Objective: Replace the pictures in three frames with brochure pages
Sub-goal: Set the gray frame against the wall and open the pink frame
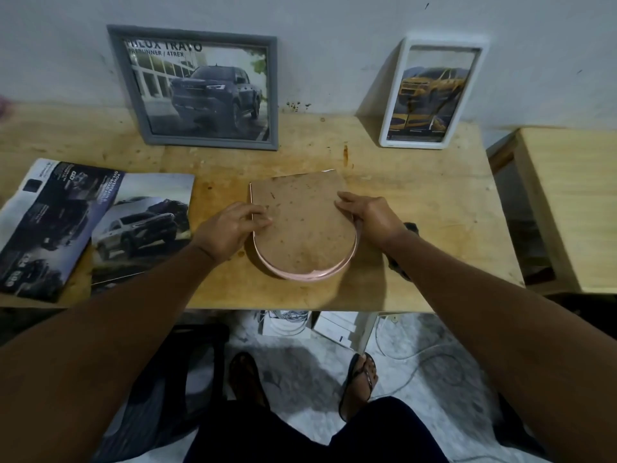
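Observation:
A pink arch-shaped frame point(329, 274) lies face down at the table's middle, its brown backing board point(302, 225) facing up. My left hand point(230, 228) rests on the frame's left edge, its fingers lying on the board. My right hand point(369, 212) grips the right edge, fingers on the board. A grey frame point(197, 90) with a dark pickup page leans on the wall at the back. To its right a white frame point(434, 93) with a yellow pickup page leans there too. Open brochure pages point(83, 225) lie at the left.
The wooden table point(434, 228) ends just in front of the pink frame. A dark object point(409, 228) lies half hidden behind my right wrist. A second wooden table point(574, 202) stands to the right. Boxes and cables point(320, 324) lie on the floor below.

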